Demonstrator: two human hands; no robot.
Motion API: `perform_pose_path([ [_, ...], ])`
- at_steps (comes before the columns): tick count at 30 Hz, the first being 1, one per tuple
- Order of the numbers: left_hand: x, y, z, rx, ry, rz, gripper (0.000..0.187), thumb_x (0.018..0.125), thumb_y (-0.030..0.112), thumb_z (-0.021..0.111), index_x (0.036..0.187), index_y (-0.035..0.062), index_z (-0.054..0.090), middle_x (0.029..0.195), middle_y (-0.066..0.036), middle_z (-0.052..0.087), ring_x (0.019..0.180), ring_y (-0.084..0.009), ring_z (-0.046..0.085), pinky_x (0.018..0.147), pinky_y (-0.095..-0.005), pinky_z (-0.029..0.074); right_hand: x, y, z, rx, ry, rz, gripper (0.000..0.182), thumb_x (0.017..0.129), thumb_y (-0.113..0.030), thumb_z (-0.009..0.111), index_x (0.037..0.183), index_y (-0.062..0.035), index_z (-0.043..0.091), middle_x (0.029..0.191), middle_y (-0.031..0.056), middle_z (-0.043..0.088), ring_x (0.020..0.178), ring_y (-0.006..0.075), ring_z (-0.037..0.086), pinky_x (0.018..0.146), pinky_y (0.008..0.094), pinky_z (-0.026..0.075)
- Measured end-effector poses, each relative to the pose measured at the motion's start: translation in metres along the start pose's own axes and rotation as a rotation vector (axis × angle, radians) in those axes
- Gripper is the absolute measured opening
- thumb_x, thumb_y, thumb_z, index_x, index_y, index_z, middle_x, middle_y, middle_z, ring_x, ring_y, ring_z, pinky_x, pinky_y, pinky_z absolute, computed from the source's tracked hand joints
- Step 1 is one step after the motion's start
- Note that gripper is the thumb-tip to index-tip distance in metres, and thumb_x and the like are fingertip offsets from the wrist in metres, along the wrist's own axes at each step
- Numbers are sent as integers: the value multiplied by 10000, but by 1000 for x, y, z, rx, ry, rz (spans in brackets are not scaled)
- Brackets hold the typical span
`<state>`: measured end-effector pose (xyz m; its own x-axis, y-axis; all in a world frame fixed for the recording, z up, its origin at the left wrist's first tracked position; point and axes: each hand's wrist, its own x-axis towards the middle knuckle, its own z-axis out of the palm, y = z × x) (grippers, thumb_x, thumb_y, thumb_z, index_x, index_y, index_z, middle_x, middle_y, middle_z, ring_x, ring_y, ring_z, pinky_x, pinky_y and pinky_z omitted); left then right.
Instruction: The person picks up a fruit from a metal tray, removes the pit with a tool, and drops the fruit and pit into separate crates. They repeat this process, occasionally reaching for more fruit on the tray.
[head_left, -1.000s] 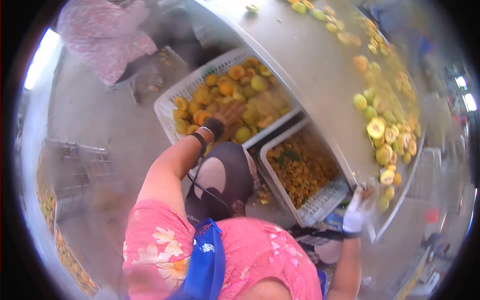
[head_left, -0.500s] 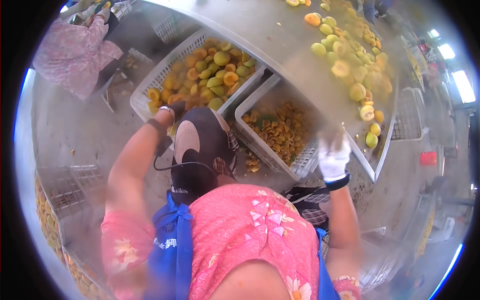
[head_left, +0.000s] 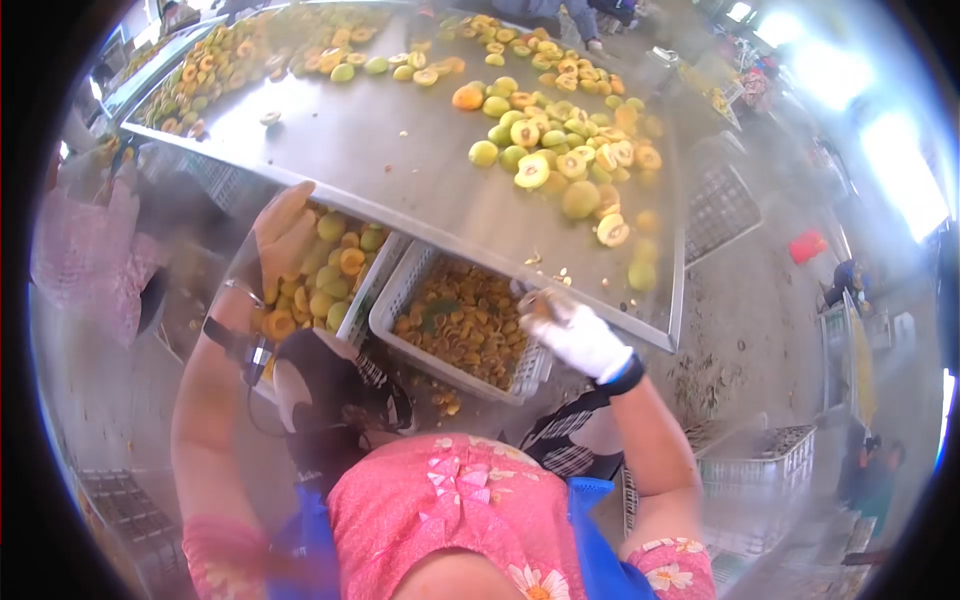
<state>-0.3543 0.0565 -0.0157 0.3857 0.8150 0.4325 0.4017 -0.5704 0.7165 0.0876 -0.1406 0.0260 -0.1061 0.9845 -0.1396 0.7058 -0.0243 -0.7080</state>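
Observation:
My left hand (head_left: 284, 238) is bare, with a bracelet at the wrist. Its fingers stretch up to the table's near edge, above a crate of apricot halves (head_left: 335, 275). My right hand (head_left: 568, 335) wears a white glove that leaves the fingertips uncovered. Those fingers are curled near the right rim of a second crate (head_left: 385, 310), and blur hides what they hold, if anything. Small brown-orange pieces, which look like apricot pits (head_left: 465, 315), fill that crate. On the metal table (head_left: 400, 160) lies a pile of whole and halved apricots (head_left: 570, 140).
More apricots (head_left: 210, 70) cover the table's far left. A person in a pink patterned top (head_left: 95, 235) sits at the left. Stacked crates (head_left: 760, 470) stand at lower right, and a red object (head_left: 806, 246) lies on the floor. My knees are close to both crates.
The view has tilted up, showing more of the table. My left hand has gone from the apricot crate's near side up to the table edge. My right hand's fingers have curled by the pit crate.

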Motion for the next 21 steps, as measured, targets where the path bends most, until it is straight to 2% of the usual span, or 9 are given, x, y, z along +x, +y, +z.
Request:
perform_pose_path([
  [3,55,52,25,300,-43,-85,487,942,262,593,1380,54,546,1453,-189,511,1338,-327,497,1094,-378,412,5,0,-65,320,104,189,469,920,-379,643,1212,-18,582,862,60,670,657,148,628,586,294,505],
  [5,81,35,51,373,-59,-78,484,949,290,588,1379,72,550,1461,-170,508,1356,-323,478,1125,-385,383,24,22,-99,261,267,205,444,918,-367,641,1221,-46,585,827,7,638,596,75,572,501,237,449],
  [10,125,14,96,532,-141,-480,533,942,407,570,1370,89,565,1401,-182,559,1291,-346,532,1107,-394,398,92,108,-178,199,495,285,376,922,-355,644,1199,-102,617,858,27,659,568,104,563,476,275,441],
  [14,129,3,108,539,-222,-324,476,918,383,556,1283,86,627,1305,-192,619,1207,-352,590,1044,-420,452,152,187,-224,181,685,307,361,918,-373,664,1097,-60,666,747,43,648,633,137,583,579,324,474],
  [16,124,-8,109,528,-151,-235,387,897,289,562,1196,64,658,1198,-160,664,1104,-358,633,974,-427,495,194,237,-243,201,763,346,488,918,-410,652,1126,30,683,896,108,708,839,217,641,744,386,506],
  [17,126,-3,108,568,-192,-300,380,886,288,564,1186,75,661,1178,-147,668,1085,-354,637,958,-424,503,213,269,-261,7,700,343,532,926,-425,634,1162,51,671,1030,179,724,956,290,658,826,419,501],
  [18,125,-7,109,575,-186,-278,373,884,287,557,1179,86,663,1170,-144,662,1090,-347,633,952,-422,503,237,301,-272,-254,759,458,506,940,-451,605,1046,30,723,905,155,730,753,268,633,701,405,502],
  [19,124,-11,108,604,-206,-236,373,888,289,549,1180,88,663,1179,-142,651,1095,-338,627,956,-422,499,249,317,-285,-379,692,348,532,949,-456,581,1084,44,701,996,234,721,834,356,667,736,451,511],
  [21,127,2,104,544,-197,-268,363,913,271,529,1186,69,658,1177,-130,645,1088,-332,621,959,-414,493,290,392,-309,-443,777,179,505,993,-398,528,1251,25,627,1174,278,663,1036,427,650,916,484,508],
])
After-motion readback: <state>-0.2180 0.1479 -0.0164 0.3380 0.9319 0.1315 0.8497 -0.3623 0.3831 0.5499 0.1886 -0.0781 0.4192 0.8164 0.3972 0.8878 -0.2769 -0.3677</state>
